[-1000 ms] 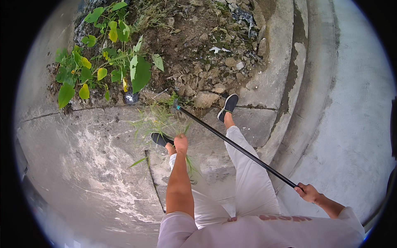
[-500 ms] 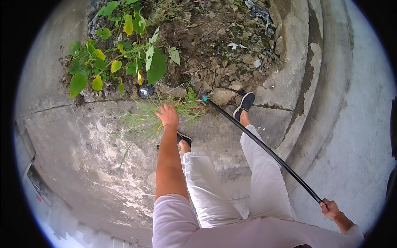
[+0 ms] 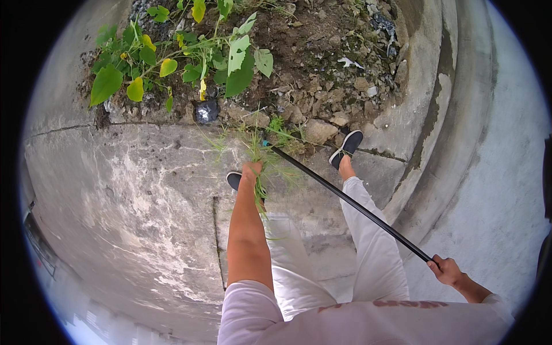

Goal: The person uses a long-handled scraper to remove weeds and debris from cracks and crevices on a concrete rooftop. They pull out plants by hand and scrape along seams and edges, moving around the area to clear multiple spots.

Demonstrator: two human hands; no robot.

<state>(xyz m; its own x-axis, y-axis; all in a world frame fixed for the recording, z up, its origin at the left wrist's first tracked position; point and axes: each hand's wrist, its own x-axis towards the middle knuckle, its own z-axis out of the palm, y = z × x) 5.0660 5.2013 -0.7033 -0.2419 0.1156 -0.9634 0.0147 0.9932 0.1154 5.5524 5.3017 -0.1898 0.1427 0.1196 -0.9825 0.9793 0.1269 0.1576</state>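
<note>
My left hand is closed around a clump of long green grass just above the concrete. Thin blades stick out above the fist, and others hang below it. At the lower right, my right hand grips one end of a long black pole. The pole slants up to the left, and its teal far end sits among the grass beside my left hand. Blades cover whatever lies beyond that teal part.
Broken stones and soil fill the bed ahead. A leafy plant with some yellow leaves grows at its left, near a dark shiny lump. A curved concrete curb runs along the right. My dark shoes stand on the slab.
My left hand has gone from spread over the grass to closed on it, drawing the clump toward me. The pole's teal end has shifted left, and my right hand has moved slightly up and left.
</note>
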